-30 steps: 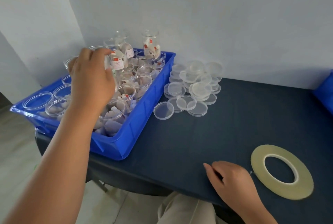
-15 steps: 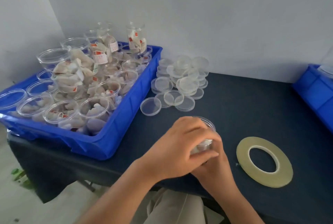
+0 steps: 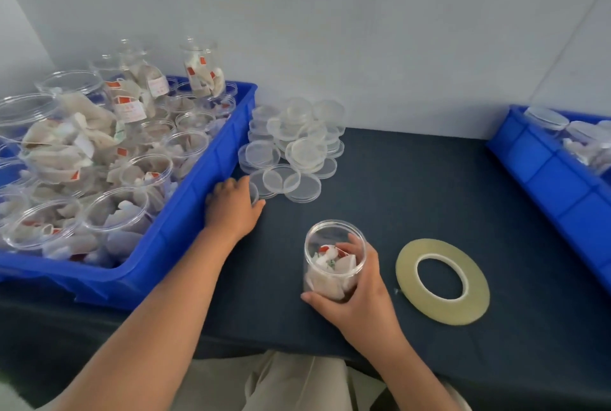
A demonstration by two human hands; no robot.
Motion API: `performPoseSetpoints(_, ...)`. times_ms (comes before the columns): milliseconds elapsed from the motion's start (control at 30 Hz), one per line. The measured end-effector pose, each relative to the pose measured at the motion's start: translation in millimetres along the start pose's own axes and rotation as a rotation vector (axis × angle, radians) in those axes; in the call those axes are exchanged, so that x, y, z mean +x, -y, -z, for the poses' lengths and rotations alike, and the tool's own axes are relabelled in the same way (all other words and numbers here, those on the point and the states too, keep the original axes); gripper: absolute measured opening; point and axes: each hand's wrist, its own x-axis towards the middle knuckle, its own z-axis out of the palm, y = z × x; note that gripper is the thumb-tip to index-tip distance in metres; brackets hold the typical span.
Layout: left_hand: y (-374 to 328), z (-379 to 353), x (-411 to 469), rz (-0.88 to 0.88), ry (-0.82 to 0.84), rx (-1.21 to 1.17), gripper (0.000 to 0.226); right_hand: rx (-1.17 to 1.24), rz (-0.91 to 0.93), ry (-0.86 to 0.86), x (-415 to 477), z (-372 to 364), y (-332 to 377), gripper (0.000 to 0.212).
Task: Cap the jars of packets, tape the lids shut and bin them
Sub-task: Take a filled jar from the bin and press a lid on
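An open clear jar of white packets (image 3: 331, 247) stands upright on the dark table (image 3: 413, 192), near the front edge. My right hand (image 3: 363, 306) grips it round its lower part from the right. My left hand (image 3: 231, 209) reaches to the near edge of the lid pile (image 3: 297, 146), beside the left blue bin (image 3: 188, 209). Its fingers curl over a single clear lid (image 3: 254, 193) that lies on the table and is mostly hidden under them. A flat roll of yellowish tape (image 3: 443, 281) lies just right of the jar.
The left blue bin holds several open jars of packets, some stacked high at the back. A second blue bin (image 3: 545, 166) at the right edge holds capped jars. White walls close off the back of the table.
My left hand took a jar out of the left bin and set it on the table; my right hand now holds it. My left hand let go and moved to the lone lid.
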Motion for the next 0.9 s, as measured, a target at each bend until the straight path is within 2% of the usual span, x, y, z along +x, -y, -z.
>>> performPoseSetpoints(33, -1.1, 0.9, -3.7, -0.005, -0.02, -0.024, 0.064, 0.0, 0.004, -0.002, 0.4, 0.1, -0.2, 0.101)
performPoseSetpoints(100, -4.9, 6.3, -15.4, -0.008, -0.048, -0.22, 0.064, -0.002, 0.005, -0.003, 0.8, 0.1, -0.8, 0.099)
performPoseSetpoints(167, -11.8, 20.5, -33.2, -0.02, -0.085, -0.533, 0.06, -0.001, 0.008, -0.004, 0.8, 0.1, -1.6, 0.098)
performPoseSetpoints(267, -30.3, 56.6, -61.2, 0.032, -0.06, -1.114, 0.039, 0.006, 0.01, 0.006, 0.8, 0.2, -1.7, 0.098)
performPoseSetpoints(300, -37.3, 67.2, -70.4, 0.038, -0.05, -1.281, 0.042, 0.01, 0.007, 0.009, 0.8, 0.2, -1.9, 0.098)
performPoseSetpoints(333, -44.6, 76.0, -78.9, 0.027, -0.048, -1.395, 0.054, 0.009, 0.004, 0.01, 0.9, 0.3, -2.0, 0.098)
performPoseSetpoints(400, -59.8, 90.6, -96.2, 0.006, -0.057, -1.512, 0.083, 0.001, 0.002, 0.011, 0.9, 0.2, -2.1, 0.1)
performPoseSetpoints(467, -75.2, 98.8, -109.8, -0.054, -0.039, -1.594, 0.089, -0.005, 0.001, 0.014, 0.5, -0.2, -2.0, 0.101)
performPoseSetpoints(533, -88.2, 100.3, -120.6, -0.119, -0.023, -1.561, 0.081, -0.007, -0.003, 0.015, -0.2, -0.7, -1.4, 0.102)
performPoseSetpoints(700, -102.2, 78.5, -143.1, -0.22, -0.126, -1.099, 0.052, 0.046, 0.018, 0.008, -0.6, -1.0, 1.8, 0.103)
performPoseSetpoints(900, -91.0, 60.5, -160.1, -0.262, -0.045, -0.833, 0.064, 0.049, 0.038, -0.018, 0.6, -3.6, -0.3, 0.094)
